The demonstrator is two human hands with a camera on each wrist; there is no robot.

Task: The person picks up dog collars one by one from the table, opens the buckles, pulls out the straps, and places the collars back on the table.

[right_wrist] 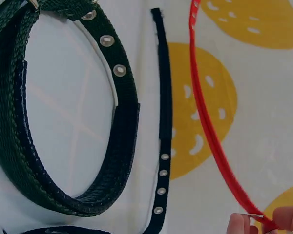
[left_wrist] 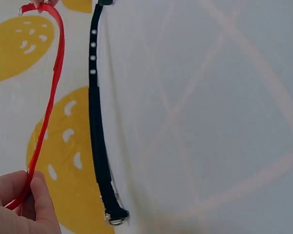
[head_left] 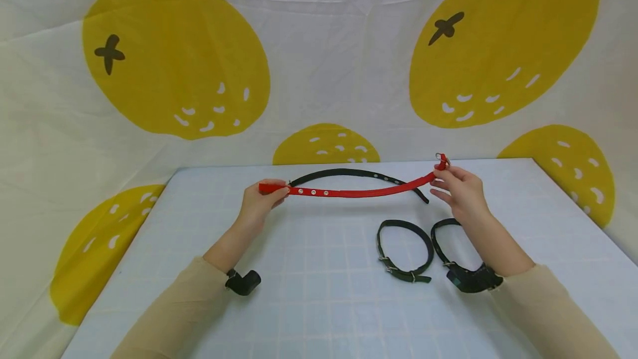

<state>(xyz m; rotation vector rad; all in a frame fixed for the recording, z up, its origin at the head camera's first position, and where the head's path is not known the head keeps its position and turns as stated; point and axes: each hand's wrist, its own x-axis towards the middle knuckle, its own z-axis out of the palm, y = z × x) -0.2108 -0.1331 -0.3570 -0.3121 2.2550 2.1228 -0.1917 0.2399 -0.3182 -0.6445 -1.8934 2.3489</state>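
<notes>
– First, condition of left hand?

– Pinching red strap between thumb and fingers, close to the eyelet end; red tip extending past the thumb

– And right hand?

– Likewise pinching, at the other end of the same strap; metal ring and buckle showing at the fingertips

– Position of red strap, then?

– Held up above table, spanning from hand to hand, sagging slightly at the middle; row of eyelets just beside left fingertips

– Behind it?

– Black strap, unfastened, lying in a shallow bow near the far table edge; eyelets towards its right end, crossed there by red strap in head view

– Other dark straps noted?

– Two, fastened into rings, lying on table at the right: left loop with loose end pointing right; right loop just beside it, partly hidden by right hand and black wrist device

– Surroundings?

– White backdrop, printed with large yellow fruit shapes; beige sleeves on both arms
</notes>
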